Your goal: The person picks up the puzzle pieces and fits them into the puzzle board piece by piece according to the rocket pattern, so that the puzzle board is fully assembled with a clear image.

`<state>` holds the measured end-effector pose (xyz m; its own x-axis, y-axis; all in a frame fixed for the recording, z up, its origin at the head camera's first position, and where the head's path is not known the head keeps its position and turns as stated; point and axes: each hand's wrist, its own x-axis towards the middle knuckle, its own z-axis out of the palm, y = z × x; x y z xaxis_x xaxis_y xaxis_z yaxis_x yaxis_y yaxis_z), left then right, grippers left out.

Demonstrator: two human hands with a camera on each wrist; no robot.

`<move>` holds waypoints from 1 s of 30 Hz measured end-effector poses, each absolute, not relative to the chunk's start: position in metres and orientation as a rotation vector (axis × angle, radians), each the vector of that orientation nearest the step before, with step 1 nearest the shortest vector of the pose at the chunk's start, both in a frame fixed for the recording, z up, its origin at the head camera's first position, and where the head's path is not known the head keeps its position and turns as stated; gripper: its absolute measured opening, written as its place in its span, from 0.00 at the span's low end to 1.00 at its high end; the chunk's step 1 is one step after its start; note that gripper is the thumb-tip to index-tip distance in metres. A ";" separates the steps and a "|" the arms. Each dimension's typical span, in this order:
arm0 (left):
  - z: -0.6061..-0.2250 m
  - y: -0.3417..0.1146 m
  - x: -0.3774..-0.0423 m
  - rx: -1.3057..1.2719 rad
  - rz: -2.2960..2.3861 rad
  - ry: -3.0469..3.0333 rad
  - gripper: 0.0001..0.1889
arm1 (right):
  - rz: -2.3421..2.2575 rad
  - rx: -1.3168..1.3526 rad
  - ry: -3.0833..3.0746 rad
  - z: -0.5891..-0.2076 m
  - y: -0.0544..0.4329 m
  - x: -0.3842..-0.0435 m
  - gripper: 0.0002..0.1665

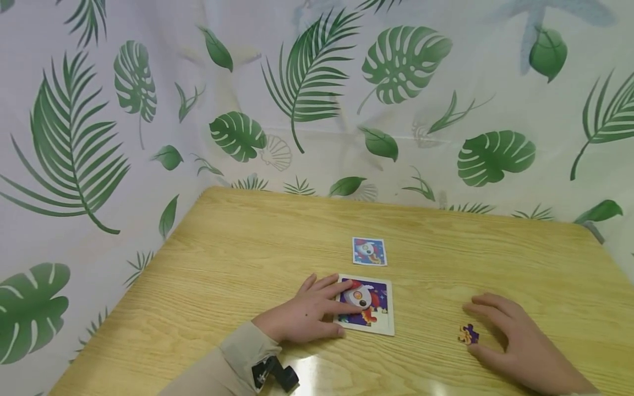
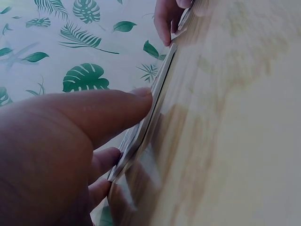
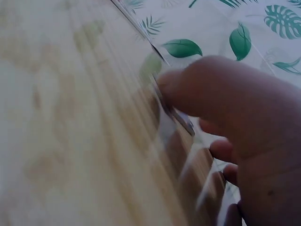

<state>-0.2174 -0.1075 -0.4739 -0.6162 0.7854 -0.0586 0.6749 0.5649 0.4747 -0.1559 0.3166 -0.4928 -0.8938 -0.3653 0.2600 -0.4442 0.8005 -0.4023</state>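
Note:
A jigsaw board [image 1: 390, 322] with a pale border lies on the table, showing a white rocket on purple; a pale gap shows at its lower right. My left hand [image 1: 308, 314] rests on the board's left part with its fingers spread, hiding some of the picture. Off to the right, a loose purple-and-orange jigsaw piece [image 1: 468, 334] lies between the thumb and fingers of my right hand [image 1: 520, 344]. In the right wrist view the thumb [image 3: 188, 92] is at the piece's edge, while the other fingers look apart from it.
Behind the board lies a small square picture card [image 1: 369, 252] with a similar rocket. Everything is on a wood-grain table [image 1: 257, 242], and a leaf-print curtain [image 1: 317, 165] hangs along its back and left. A black device [image 1: 277, 375] is strapped at the left wrist.

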 end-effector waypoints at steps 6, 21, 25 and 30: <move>-0.476 -0.107 -0.218 1.233 0.610 2.535 0.27 | 0.723 0.657 -2.804 -0.494 0.324 -0.154 0.28; -0.472 -0.105 -0.218 1.200 0.613 2.531 0.27 | 0.775 0.628 -2.790 -0.488 0.301 -0.158 0.17; -0.474 -0.106 -0.217 1.218 0.614 2.537 0.27 | 0.801 0.625 -2.773 -0.489 0.288 -0.158 0.17; -0.475 -0.106 -0.216 1.249 0.604 2.565 0.27 | 0.862 0.616 -2.774 -0.488 0.267 -0.159 0.17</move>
<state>-0.2160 -0.1057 -0.4750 -0.6121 0.7905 -0.0217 0.6979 0.5528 0.4554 -0.1588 0.2669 -0.4883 -0.8998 -0.3349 0.2795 -0.4344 0.7474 -0.5028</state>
